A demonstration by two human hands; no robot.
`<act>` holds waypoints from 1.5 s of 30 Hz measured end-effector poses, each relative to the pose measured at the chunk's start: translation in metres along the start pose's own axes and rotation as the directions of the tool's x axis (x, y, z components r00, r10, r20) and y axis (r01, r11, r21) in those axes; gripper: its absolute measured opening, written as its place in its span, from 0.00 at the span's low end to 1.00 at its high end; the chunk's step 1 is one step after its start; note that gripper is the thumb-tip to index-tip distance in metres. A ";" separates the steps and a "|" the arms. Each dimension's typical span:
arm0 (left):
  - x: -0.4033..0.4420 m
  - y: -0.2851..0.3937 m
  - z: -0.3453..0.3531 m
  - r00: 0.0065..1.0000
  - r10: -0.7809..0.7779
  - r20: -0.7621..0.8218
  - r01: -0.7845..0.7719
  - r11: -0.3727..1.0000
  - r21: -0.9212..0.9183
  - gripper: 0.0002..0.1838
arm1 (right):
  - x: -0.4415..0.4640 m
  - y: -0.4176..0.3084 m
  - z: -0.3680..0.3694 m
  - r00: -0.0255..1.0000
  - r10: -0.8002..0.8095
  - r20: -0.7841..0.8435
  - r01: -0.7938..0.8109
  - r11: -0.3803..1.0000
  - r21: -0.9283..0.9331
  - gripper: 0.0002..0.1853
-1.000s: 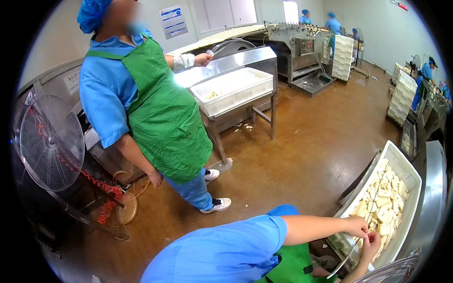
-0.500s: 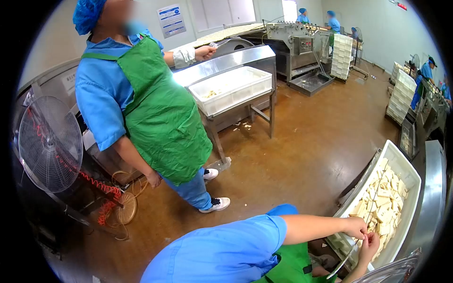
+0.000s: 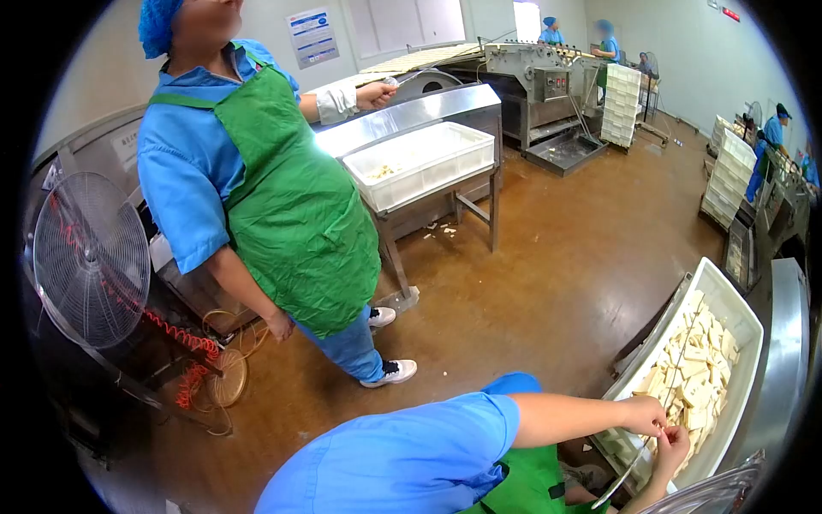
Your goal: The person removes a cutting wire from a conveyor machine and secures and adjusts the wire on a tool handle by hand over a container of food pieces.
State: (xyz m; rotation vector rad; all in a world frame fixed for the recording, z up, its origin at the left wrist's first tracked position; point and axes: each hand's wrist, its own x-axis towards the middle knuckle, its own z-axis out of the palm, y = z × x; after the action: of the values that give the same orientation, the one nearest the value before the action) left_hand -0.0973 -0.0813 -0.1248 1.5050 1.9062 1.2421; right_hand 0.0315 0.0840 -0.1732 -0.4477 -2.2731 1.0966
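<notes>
My left hand (image 3: 644, 415) reaches in over a white bin (image 3: 743, 377) at the lower right, fingers closed in a pinch. A long thin metal rod (image 3: 623, 481) runs through this spot, seemingly between those fingers. Fingertip to fingertip with it, my right hand (image 3: 672, 447) is closed too; whatever it pinches is too small to make out. Beneath both hands, the bin holds a heap of pale, flat, broken pieces (image 3: 698, 377), which look like wafer or biscuit.
A co-worker in a green apron (image 3: 291, 206) stands at left, a thin rod in one raised hand. Beside them are a floor fan (image 3: 90, 257) and a white bin (image 3: 428, 167) on a metal stand. Stacked crates (image 3: 621, 103) and conveyor machinery (image 3: 531, 86) stand farther back.
My hands stay almost in the same place, still pinched together. The co-worker's head and apron have shifted slightly.
</notes>
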 end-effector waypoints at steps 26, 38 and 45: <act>0.002 0.001 -0.001 0.998 -0.032 0.057 0.034 0.999 -0.027 0.15 | -0.006 -0.033 -0.004 0.992 -0.076 0.098 0.068 0.994 0.089 0.10; 0.002 -0.003 0.000 0.997 -0.024 0.068 0.030 0.996 -0.088 0.14 | -0.006 -0.042 -0.003 0.992 0.052 0.115 -0.062 0.994 0.089 0.06; 0.008 -0.004 -0.001 0.995 -0.094 0.041 0.101 0.970 -0.223 0.13 | -0.005 -0.037 0.002 0.992 0.108 0.069 -0.117 0.983 0.139 0.08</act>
State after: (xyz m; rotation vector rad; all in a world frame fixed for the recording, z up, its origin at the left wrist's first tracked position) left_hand -0.1030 -0.0745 -0.1262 1.2907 1.7325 1.3329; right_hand 0.0323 0.0575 -0.1472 -0.4957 -2.2252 1.3370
